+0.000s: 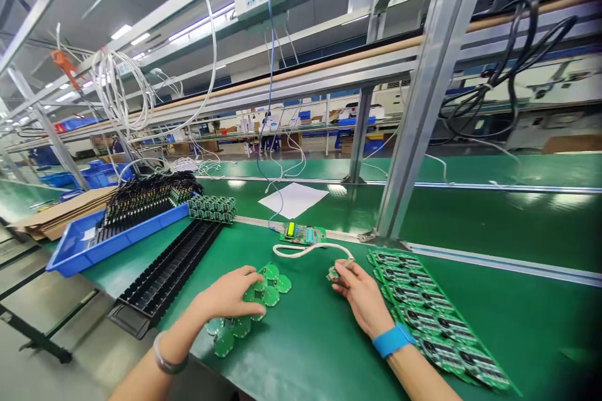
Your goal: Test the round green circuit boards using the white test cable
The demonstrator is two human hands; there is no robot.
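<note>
My left hand (pixel 232 294) lies across a panel of round green circuit boards (pixel 242 326) on the bench, thumb and fingers curved over its middle and part of it hidden beneath them. Between the thumb and fingers of my right hand (pixel 360 291) is a small connector board (pixel 332 273), held just above the green surface. A white cable (pixel 305 252) loops from it towards a test circuit board (pixel 303 234) with a lit yellow-green display, which lies behind both hands. Beside my right wrist rests a stack of rectangular circuit board panels (pixel 423 310).
A black slotted rack (pixel 172 272) stands left, with stacked green boards (pixel 212 208) at its far end. Beyond it, a blue tray (pixel 126 239) holds black-cabled parts. White paper (pixel 294 199) lies at the back. A metal post (pixel 418 100) rises behind the right hand.
</note>
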